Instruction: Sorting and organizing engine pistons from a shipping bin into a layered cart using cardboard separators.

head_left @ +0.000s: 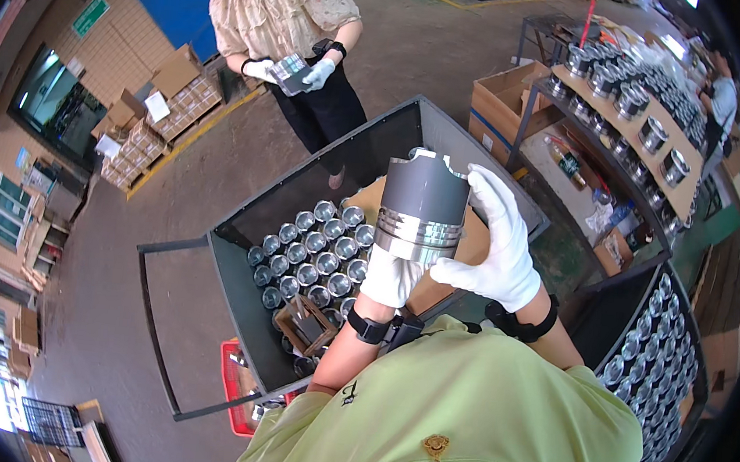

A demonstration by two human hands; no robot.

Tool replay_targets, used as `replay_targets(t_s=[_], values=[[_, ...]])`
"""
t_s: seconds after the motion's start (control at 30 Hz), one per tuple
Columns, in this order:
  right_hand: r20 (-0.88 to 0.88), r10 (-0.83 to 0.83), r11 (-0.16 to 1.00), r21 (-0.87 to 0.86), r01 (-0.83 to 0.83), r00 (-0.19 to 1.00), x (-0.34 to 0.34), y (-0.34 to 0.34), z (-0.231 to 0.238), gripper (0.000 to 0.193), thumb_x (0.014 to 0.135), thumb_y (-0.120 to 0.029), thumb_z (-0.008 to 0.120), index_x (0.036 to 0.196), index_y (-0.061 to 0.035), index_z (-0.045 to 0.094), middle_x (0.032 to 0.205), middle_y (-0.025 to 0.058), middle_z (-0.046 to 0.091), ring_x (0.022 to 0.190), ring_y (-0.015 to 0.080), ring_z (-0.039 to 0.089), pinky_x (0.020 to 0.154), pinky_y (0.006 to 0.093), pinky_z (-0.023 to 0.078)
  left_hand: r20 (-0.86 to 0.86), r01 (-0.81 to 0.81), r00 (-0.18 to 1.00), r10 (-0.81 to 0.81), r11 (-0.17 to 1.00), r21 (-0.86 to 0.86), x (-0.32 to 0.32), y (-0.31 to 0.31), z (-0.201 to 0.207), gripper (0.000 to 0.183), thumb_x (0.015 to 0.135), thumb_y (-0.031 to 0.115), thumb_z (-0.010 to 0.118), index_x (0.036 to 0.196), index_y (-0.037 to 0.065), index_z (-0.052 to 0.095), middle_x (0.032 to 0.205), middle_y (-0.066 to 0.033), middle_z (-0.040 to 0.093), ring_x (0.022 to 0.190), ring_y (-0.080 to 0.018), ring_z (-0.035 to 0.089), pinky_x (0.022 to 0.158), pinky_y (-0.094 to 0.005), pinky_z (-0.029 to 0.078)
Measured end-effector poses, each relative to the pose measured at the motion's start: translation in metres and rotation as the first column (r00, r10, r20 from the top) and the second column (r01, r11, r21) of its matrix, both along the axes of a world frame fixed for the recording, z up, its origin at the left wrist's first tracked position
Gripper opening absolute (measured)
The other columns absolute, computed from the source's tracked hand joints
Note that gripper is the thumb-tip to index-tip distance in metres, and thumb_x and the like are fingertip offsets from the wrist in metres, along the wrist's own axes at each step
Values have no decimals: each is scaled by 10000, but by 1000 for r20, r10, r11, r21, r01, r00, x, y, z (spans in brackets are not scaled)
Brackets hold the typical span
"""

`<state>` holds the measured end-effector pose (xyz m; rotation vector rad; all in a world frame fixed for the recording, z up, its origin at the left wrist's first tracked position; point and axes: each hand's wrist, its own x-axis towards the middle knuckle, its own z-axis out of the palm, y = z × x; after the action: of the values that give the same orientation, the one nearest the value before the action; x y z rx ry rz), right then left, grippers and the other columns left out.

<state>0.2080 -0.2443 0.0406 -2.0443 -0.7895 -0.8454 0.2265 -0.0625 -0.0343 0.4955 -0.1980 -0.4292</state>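
In front of me I hold a large metal piston (423, 202), upright, with a dark grey skirt and shiny ring grooves at its lower end. My left hand (391, 277), in a white glove, is closed on it from beneath, its fingers partly hidden. My right hand (503, 243), also gloved, grips its right side, fingers near the top and thumb near the bottom. Below is a grey metal cart (481, 144) holding rows of silver pistons (327, 262). An open wooden box (305, 324) sits on pistons at its near left corner.
A person (287, 21) stands beyond the cart, gloved hands holding a small object. A shelf (630, 122) with more pistons stands at right, beside a cardboard box (500, 102). Another piston cart (652, 379) is at lower right. A red crate (235, 386) lies by the cart's near left.
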Motion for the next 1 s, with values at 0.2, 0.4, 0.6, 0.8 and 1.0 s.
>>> replay_targets(t_s=[0.2,0.4,0.6,0.8,1.0], values=[[-34,-82,997,2,82,996,22,-14,-23,1045,653,-213,815,1473,-13,199,1385,251,421,1211,414,499,983,401,451,149,-305,944,296,952,40,-3,-44,9,777,797,22,687,1458,176,308,1386,-35,453,1231,-195,484,994,-357,467],[-158,10,982,189,21,987,33,-36,-26,882,755,-143,731,1464,-16,220,1261,176,577,1102,335,611,902,384,506,255,-455,880,400,865,212,-15,-79,31,1012,700,-84,660,1518,244,163,1438,-30,385,1293,-215,421,1034,-386,418],[-18,100,956,277,-91,995,35,-49,-28,838,764,-117,736,1461,-31,279,1235,178,598,1076,307,629,898,358,506,610,-683,673,418,669,294,-19,-93,28,1056,720,-99,684,1523,238,87,1517,-42,263,1340,-221,367,1085,-389,362],[-205,362,785,593,-179,909,39,-42,-62,640,844,-56,663,1416,-16,376,1229,136,610,1081,217,611,922,318,484,742,-758,524,418,626,182,-31,-88,27,915,733,-9,743,1479,156,239,1502,-103,281,1374,-265,322,1116,-418,316],[-33,902,88,990,-108,430,30,-44,-71,364,965,-63,483,1328,-35,467,1230,34,581,1107,132,558,943,284,476,947,-945,315,64,113,306,-49,-71,56,857,649,94,790,1423,125,422,1378,-147,368,1278,-299,399,1058,-411,363]])
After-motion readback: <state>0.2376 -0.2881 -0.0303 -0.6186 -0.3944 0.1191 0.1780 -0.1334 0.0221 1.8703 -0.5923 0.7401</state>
